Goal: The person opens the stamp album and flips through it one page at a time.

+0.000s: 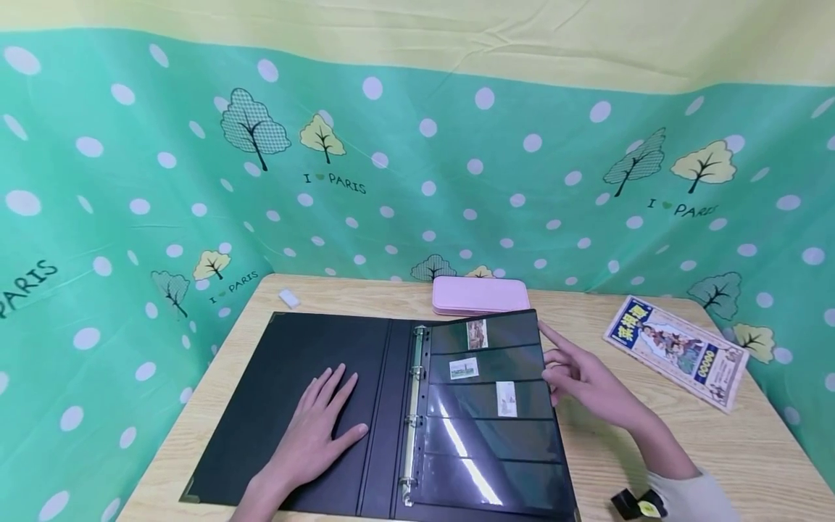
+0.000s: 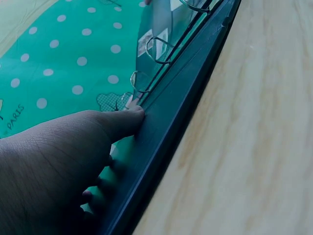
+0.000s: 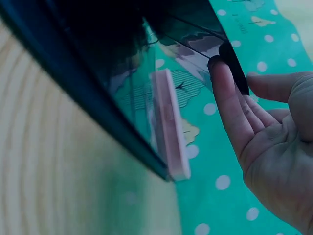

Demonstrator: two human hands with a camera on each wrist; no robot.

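A black ring-binder stamp album (image 1: 381,406) lies spread on the table. Three small stamps sit in the upper strips of its black pocket page (image 1: 496,442), one of them a green-and-white stamp (image 1: 464,368). My left hand (image 1: 313,428) rests flat with spread fingers on the bare inner cover at left; in the left wrist view its thumb (image 2: 124,122) lies near the metal rings (image 2: 157,50). At the page's outer edge, my right hand (image 1: 587,380) pinches the slightly raised page between thumb and fingers, as the right wrist view shows (image 3: 274,132).
Behind the album stands a pink case (image 1: 481,295). A small white block (image 1: 289,298) lies at the back left. To the right is a printed paper booklet (image 1: 678,351) on the wooden table (image 1: 603,464). A polka-dot curtain (image 1: 404,181) hangs around the table.
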